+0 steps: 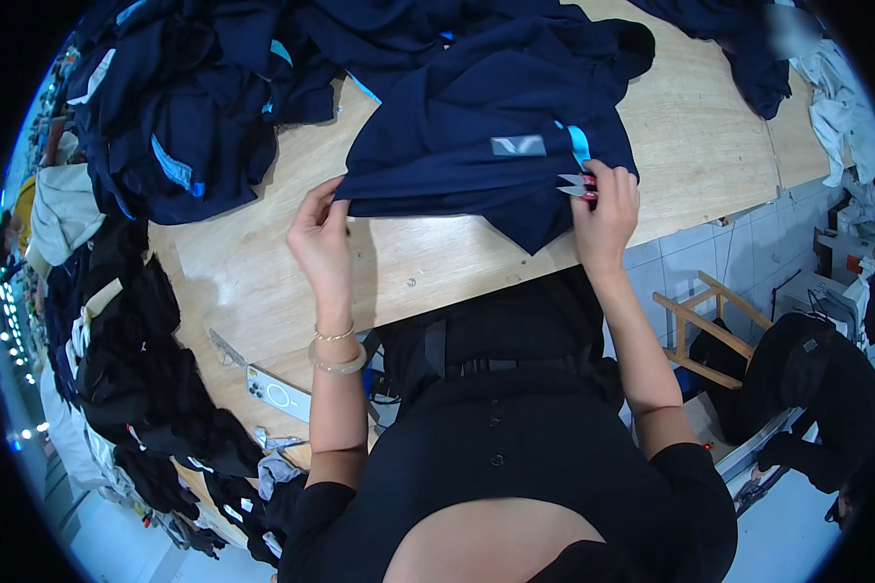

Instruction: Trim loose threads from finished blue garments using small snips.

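Note:
A navy blue garment [437, 146] with a grey patch [518, 146] and a light blue strip [578, 146] lies spread on the wooden table, its near edge folded straight. My left hand [322, 228] pinches that edge at its left end, thumb and fingers closed on the cloth. At the right end of the garment, my right hand [608, 219] grips thread snips [589, 187] with red handles. Their blades point left over the navy cloth and stand apart. The fingers of this hand also rest against the garment's right side.
More navy garments [185, 107] with light blue trims heap at the back left. Black clothes [146, 389] hang along the table's left edge. A white phone [279, 392] lies left of my forearm. Right of the table stand a wooden stool frame [700, 321] and black shapes [797, 379], perhaps a person.

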Demonstrator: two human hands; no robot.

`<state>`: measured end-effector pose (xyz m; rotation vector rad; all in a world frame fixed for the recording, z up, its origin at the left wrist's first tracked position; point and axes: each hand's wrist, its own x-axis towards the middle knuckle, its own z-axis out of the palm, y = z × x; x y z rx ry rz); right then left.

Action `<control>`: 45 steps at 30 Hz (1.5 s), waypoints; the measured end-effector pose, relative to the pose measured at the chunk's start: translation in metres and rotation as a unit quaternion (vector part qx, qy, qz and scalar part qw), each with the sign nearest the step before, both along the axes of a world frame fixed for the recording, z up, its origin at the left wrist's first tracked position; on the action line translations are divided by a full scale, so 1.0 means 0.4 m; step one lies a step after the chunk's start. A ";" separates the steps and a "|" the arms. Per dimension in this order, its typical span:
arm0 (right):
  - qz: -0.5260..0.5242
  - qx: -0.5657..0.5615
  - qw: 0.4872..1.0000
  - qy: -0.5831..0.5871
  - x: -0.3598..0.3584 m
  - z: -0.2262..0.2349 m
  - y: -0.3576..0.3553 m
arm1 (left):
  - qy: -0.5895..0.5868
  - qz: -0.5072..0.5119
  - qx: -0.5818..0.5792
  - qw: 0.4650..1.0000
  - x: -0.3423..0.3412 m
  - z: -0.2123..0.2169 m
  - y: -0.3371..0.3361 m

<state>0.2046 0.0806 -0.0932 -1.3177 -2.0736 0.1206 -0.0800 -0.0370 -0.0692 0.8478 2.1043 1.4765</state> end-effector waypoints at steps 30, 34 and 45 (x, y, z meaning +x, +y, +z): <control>0.070 -0.486 0.573 0.656 0.020 0.152 0.122 | -0.567 -0.063 0.135 0.810 -0.076 0.089 -0.032; 0.022 -0.503 0.494 0.709 0.017 0.171 0.122 | -0.576 -0.035 0.150 0.803 -0.069 0.072 -0.019; 0.172 -0.491 0.504 0.690 0.032 0.146 0.127 | -0.582 0.011 0.216 0.784 -0.067 0.038 -0.001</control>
